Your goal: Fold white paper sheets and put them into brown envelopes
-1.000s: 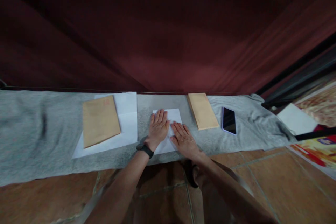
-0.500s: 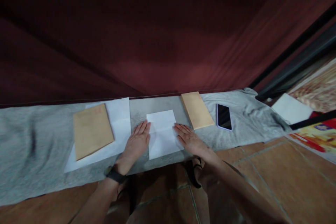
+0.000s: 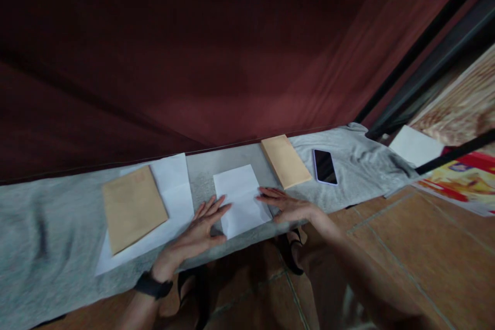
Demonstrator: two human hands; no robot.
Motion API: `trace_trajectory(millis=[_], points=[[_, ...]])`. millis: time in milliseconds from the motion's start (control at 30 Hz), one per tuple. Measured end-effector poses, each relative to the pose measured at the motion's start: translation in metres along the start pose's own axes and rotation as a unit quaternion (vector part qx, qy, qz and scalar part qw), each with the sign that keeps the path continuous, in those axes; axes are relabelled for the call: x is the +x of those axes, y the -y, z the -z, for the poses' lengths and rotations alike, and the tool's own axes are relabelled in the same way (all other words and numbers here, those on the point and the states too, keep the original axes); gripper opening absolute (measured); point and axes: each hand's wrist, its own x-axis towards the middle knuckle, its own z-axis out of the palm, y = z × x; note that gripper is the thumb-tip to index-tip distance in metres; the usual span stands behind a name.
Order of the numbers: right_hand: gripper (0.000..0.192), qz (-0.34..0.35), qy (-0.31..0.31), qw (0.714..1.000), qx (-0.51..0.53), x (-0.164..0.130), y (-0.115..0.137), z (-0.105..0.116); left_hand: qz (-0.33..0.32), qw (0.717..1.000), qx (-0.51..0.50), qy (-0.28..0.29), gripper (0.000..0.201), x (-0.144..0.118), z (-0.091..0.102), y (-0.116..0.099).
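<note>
A white sheet of paper [image 3: 242, 198] with a crease across it lies on the grey cloth between my hands. At its left edge is my left hand [image 3: 203, 229], fingers spread, with a dark watch on the wrist. My right hand [image 3: 284, 205] rests at the right edge, its fingertips over the paper and the fingers stretched out. Left of these, a brown envelope [image 3: 133, 209] lies on larger white paper [image 3: 176, 185]. Behind my right hand sits a stack of brown envelopes [image 3: 286, 161].
A phone [image 3: 325, 167] with a dark screen lies right of the envelope stack. Grey cloth [image 3: 359, 160] covers the long narrow surface, with a dark red curtain [image 3: 240, 77] behind it. Dark bars [image 3: 425, 51] and a colourful printed sheet [image 3: 464, 183] are at the right, above the tiled floor [image 3: 390, 237].
My hands have shifted toward the near end of the sheet, and their fingers and thumbs have spread apart. The view has tilted slightly.
</note>
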Motion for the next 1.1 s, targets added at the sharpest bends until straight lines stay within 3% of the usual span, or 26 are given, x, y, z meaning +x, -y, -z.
trace_trajectory(millis=[200, 333, 533, 767, 900, 1033, 1100], points=[[0.080, 0.001, -0.025, 1.000, -0.014, 0.001, 0.009, -0.003, -0.001, 0.999, 0.028, -0.017, 0.087, -0.003, -0.010, -0.013], [0.083, -0.011, -0.039, 0.998, -0.046, 0.000, 0.018, -0.012, -0.005, 0.996, 0.067, -0.052, 0.072, -0.001, -0.017, -0.031], [0.077, 0.015, -0.087, 0.990, -0.111, -0.001, 0.039, -0.025, -0.013, 0.995, 0.085, -0.050, 0.057, 0.003, -0.024, -0.051], [0.068, 0.012, -0.122, 0.981, -0.151, 0.003, 0.050, -0.037, 0.003, 0.995, 0.091, -0.041, 0.068, 0.006, -0.024, -0.069], [0.063, 0.017, -0.123, 0.985, -0.121, 0.005, 0.045, -0.034, 0.018, 0.994, 0.066, -0.085, 0.059, 0.011, -0.024, -0.065], [0.052, 0.049, -0.106, 0.993, -0.022, 0.007, 0.032, -0.017, 0.057, 0.989, -0.017, -0.137, 0.036, 0.016, -0.021, -0.045], [0.046, 0.062, -0.109, 0.991, 0.035, 0.008, 0.026, -0.009, 0.079, 0.983, -0.069, -0.150, 0.036, 0.017, -0.018, -0.037]])
